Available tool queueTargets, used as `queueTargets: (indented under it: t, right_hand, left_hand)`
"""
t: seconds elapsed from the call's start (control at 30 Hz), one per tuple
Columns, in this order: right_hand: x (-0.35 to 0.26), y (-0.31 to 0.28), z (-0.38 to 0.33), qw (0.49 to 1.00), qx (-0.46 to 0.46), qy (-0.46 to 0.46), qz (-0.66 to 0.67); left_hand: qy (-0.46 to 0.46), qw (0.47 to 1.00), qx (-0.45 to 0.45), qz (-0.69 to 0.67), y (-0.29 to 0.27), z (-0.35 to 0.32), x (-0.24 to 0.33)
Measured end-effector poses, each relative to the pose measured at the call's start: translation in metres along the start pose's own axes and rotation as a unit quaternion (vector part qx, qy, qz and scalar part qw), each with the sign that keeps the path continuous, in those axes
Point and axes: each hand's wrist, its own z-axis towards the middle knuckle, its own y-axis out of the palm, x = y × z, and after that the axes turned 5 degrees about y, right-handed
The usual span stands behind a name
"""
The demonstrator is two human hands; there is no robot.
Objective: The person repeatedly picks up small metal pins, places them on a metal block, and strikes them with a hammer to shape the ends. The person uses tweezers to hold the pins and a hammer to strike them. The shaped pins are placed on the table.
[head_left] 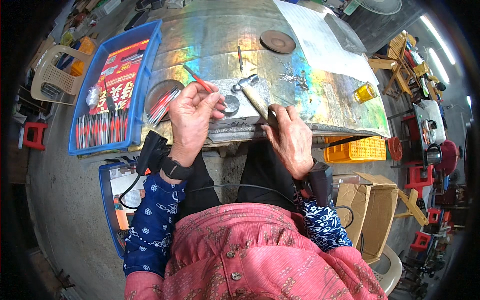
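My left hand (pixel 192 112) is closed around a slim red-and-black tool (pixel 199 79), which points up and away to the left. Just right of its fingertips, a round dark metal block (pixel 230 105) sits on a grey stone slab (pixel 265 90). My right hand (pixel 292 135) grips the wooden handle of a hammer (pixel 256 100), whose metal head lies over the slab. Beside my left wrist, a bundle of similar red and silver slim tools (pixel 162 106) rests on a round dark dish (pixel 154 94). One more slim dark tool (pixel 240 58) lies beyond the hammer.
A blue tray (pixel 156 35) at left holds rows of slim tools and a red printed sheet. Small metal pins (pixel 295 78), a brown round dish (pixel 277 41) and a yellow jar (pixel 365 92) stand on the table. Below right are a yellow crate (pixel 357 150) and cardboard box (pixel 355 205).
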Motion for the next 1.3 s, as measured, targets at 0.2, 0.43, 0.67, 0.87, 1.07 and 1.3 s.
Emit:
queueTargets:
  t: [0.2, 0.43, 0.67, 0.87, 1.07, 1.3]
  right_hand:
    - [0.000, 0.009, -0.001, 1.000, -0.004, 0.013, -0.007]
    - [0.001, 0.013, -0.001, 1.000, -0.004, 0.019, 0.015]
    - [0.002, 0.016, -0.001, 1.000, 0.008, 0.011, 0.011]
    - [-0.004, 0.009, 0.003, 0.998, 0.055, 0.009, -0.039]
    - [-0.016, -0.051, 0.005, 0.979, 0.099, -0.006, 0.176]
    - [-0.041, -0.098, 0.003, 0.978, 0.075, -0.082, 0.179]
  left_hand:
    - [0.026, 0.998, 0.002, 0.065, 0.006, 0.003, -0.008]
    - [0.037, 0.995, 0.003, 0.092, 0.007, 0.002, -0.008]
    - [0.068, 0.983, -0.003, 0.172, 0.010, -0.002, -0.008]
    - [0.203, 0.923, -0.030, 0.326, 0.015, -0.007, -0.004]
    - [0.206, 0.920, -0.026, 0.332, 0.018, -0.007, 0.002]
    - [0.202, 0.920, -0.017, 0.335, 0.019, -0.008, 0.000]
